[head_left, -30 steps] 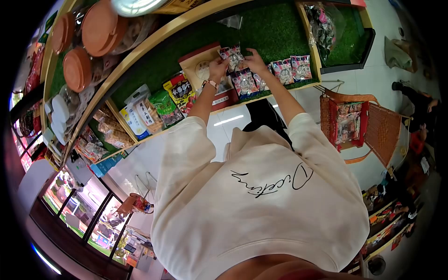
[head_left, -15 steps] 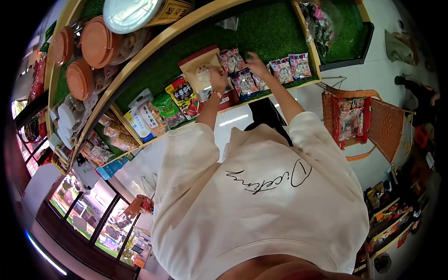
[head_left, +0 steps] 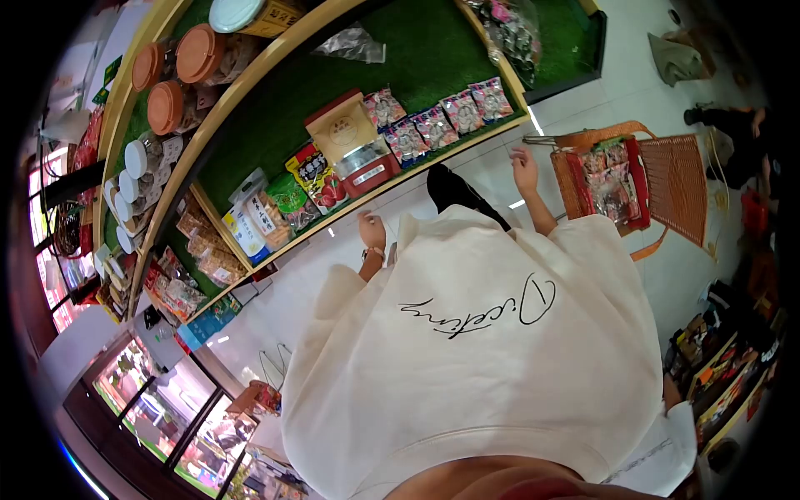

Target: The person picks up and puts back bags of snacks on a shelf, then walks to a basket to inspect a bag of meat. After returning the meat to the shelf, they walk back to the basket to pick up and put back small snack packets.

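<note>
My left hand (head_left: 372, 229), with a bracelet at the wrist, hangs in front of the shelf edge. It holds nothing I can see, and its fingers are loosely bent. Just beyond it stands an open cardboard display box (head_left: 342, 133) with a clear-windowed red front (head_left: 367, 169). Over the floor on the right, my right hand (head_left: 524, 170) is empty with its fingers loosely apart. An orange woven basket (head_left: 569, 179) is nearest to it, with a red box of wrapped packets (head_left: 612, 187) inside. Small pink-and-white snack packets (head_left: 435, 127) line the shelf front, with one (head_left: 384, 107) behind them.
The wooden-edged shelf (head_left: 475, 135) is lined with green turf. Left of the display box are a black-and-yellow bag (head_left: 312, 171), a green bag (head_left: 289, 197) and a white-blue bag (head_left: 247, 231). Lidded jars (head_left: 200, 54) stand farther left. A person in dark clothes (head_left: 725, 121) is at right.
Both hands have drawn back from the shelf, the left from the display box, the right from the snack packets. The packets now stand in a row with one behind. The view has shifted.
</note>
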`<action>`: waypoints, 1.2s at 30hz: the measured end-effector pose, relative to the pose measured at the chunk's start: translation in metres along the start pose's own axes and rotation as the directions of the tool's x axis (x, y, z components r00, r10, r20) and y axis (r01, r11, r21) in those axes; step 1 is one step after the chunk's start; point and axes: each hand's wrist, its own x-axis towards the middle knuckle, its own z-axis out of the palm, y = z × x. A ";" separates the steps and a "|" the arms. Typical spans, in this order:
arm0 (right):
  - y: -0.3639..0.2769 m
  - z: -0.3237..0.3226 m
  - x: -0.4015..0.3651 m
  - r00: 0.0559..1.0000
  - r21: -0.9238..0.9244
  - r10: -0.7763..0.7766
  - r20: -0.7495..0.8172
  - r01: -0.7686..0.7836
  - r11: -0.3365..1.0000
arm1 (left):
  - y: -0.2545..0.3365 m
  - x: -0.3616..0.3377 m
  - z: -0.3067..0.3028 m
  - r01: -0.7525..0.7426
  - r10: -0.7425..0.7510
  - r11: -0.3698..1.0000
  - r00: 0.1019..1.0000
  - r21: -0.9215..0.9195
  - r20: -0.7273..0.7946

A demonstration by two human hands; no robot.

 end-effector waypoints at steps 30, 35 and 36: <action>0.195 -0.215 -0.223 0.749 0.123 0.520 -0.411 -0.520 0.845 | 0.118 -0.100 0.161 -0.361 0.203 0.923 0.746 0.129 0.634; 0.211 -0.259 -0.201 0.661 0.190 0.622 -0.421 -0.606 0.772 | 0.203 -0.118 0.234 -0.497 0.294 0.862 0.657 0.104 0.695; 0.218 -0.268 -0.190 0.667 0.208 0.625 -0.405 -0.598 0.774 | 0.225 -0.124 0.251 -0.497 0.296 0.865 0.620 0.072 0.727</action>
